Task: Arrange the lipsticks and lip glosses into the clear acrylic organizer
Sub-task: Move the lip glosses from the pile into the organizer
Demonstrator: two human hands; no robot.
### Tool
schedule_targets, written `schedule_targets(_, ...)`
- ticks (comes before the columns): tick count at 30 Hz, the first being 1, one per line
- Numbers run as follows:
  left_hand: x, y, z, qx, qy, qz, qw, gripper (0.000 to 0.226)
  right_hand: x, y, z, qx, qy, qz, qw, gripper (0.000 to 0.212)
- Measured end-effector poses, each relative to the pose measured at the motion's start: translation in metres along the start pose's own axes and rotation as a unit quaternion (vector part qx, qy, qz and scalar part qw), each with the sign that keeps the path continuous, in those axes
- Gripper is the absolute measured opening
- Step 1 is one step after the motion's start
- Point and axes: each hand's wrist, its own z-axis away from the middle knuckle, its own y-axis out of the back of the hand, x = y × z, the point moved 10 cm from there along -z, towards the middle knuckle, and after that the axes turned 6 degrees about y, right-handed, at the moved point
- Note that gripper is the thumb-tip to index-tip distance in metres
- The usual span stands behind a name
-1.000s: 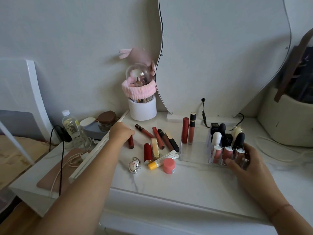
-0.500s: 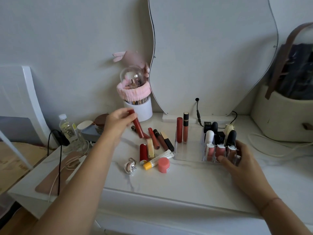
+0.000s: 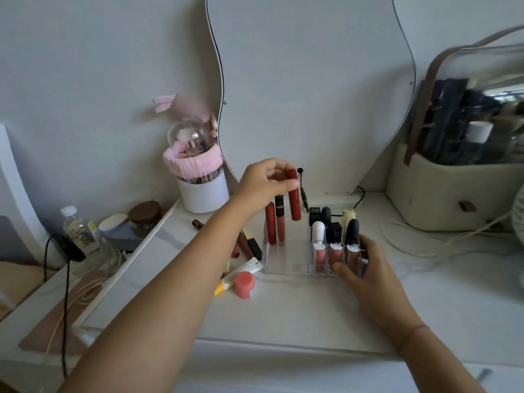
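Observation:
The clear acrylic organizer (image 3: 286, 266) stands on the white vanity top. Its right compartments hold several upright lipsticks and three pink lip glosses (image 3: 336, 255). Two tall tubes (image 3: 275, 225) stand in its left part. My left hand (image 3: 265, 184) holds a dark red lip gloss tube (image 3: 294, 198) upright by its top, just above the organizer's back left part. My right hand (image 3: 365, 272) grips the organizer's front right corner. More lipsticks (image 3: 249, 246) lie on the table left of the organizer, partly hidden by my left forearm.
A pink round jar (image 3: 245, 284) and a white tube with yellow cap (image 3: 238, 276) lie in front left. A white brush cup with pink band (image 3: 202, 184) stands at the back. A mirror (image 3: 312, 80), a beige bag (image 3: 453, 188), cables and a water bottle (image 3: 80, 229) surround the area.
My left hand lifted the dark red tube from the table at the left and carried it right, over the organizer. My right hand stayed on the organizer.

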Motion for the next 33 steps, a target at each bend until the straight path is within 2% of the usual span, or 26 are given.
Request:
schedule_targets(9, -0.049, -0.007, 0.006, -0.014, 0.041, -0.065, 0.997, 0.028, 0.0, -0.001, 0.0, -0.001, -0.001, 0.019, 1.0, 0.063)
schedule_targets(22, -0.06, -0.007, 0.007, -0.016, 0.043, -0.097, 0.994, 0.03, -0.004, -0.001, 0.001, -0.002, -0.002, 0.029, 1.0, 0.062)
schedule_targets(30, -0.055, 0.008, 0.009, -0.026, 0.04, -0.043, 0.998, 0.04, -0.001, -0.001, 0.001, 0.0, -0.007, 0.028, 1.0, 0.062)
schedule_targets(33, -0.064, 0.052, 0.012, 0.024, 0.051, -0.024, 0.998, 0.039, 0.0, 0.0, 0.0, 0.004, -0.008, 0.019, 1.0, 0.061)
